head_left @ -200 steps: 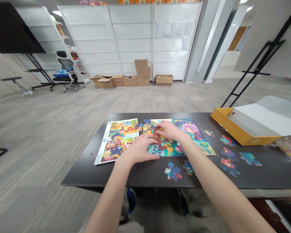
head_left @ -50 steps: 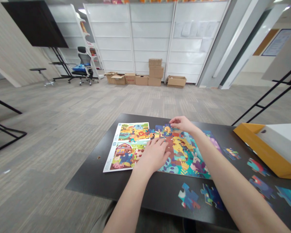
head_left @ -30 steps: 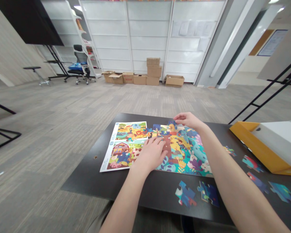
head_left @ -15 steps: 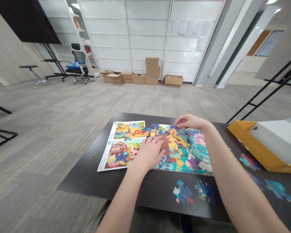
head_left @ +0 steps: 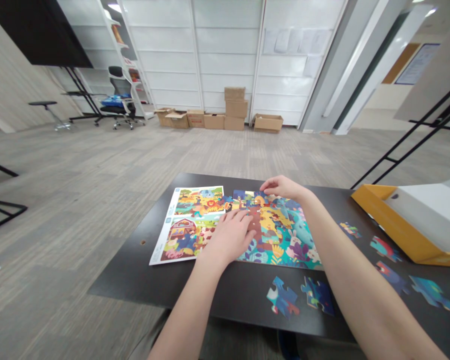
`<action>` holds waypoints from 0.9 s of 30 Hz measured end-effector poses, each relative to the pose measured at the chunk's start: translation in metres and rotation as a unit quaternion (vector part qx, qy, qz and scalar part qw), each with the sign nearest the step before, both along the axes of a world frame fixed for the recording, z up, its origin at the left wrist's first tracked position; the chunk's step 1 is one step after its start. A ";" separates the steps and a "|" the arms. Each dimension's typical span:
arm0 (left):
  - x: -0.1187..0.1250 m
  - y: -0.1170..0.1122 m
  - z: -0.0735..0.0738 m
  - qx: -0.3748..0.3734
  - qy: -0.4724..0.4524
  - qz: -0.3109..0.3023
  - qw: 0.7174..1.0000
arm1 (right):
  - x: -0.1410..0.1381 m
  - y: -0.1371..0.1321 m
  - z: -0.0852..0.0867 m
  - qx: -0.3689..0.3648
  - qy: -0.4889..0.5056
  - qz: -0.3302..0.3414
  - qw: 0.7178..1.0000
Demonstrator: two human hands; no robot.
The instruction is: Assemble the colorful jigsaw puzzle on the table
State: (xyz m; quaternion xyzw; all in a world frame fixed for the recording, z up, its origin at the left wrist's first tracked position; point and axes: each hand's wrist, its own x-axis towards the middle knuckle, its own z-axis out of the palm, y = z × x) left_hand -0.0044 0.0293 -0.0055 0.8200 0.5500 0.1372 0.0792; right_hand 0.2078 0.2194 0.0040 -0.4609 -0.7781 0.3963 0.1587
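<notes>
A colourful, partly assembled jigsaw puzzle point(head_left: 281, 235) lies on the dark table point(head_left: 153, 280). My left hand point(head_left: 228, 240) rests flat on the puzzle's left edge, fingers stretched out. My right hand point(head_left: 283, 186) reaches to the puzzle's far edge, its fingers curled down on the top row of pieces; I cannot make out a piece held in them. A printed reference sheet point(head_left: 189, 222) lies just left of the puzzle.
Loose puzzle pieces point(head_left: 283, 298) lie near the front edge and others point(head_left: 384, 248) to the right. A yellow box with a white lid point(head_left: 408, 225) stands at the right. Cardboard boxes point(head_left: 234, 107), an office chair point(head_left: 116, 102) and black stands lie beyond.
My right hand has shifted slightly left along the puzzle's far edge. My left hand has stayed pressed on the puzzle. The view has drifted a little.
</notes>
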 end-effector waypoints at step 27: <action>0.001 0.000 0.001 -0.004 -0.002 0.005 1.000 | -0.046 -0.003 -0.019 0.109 0.060 -0.039 0.991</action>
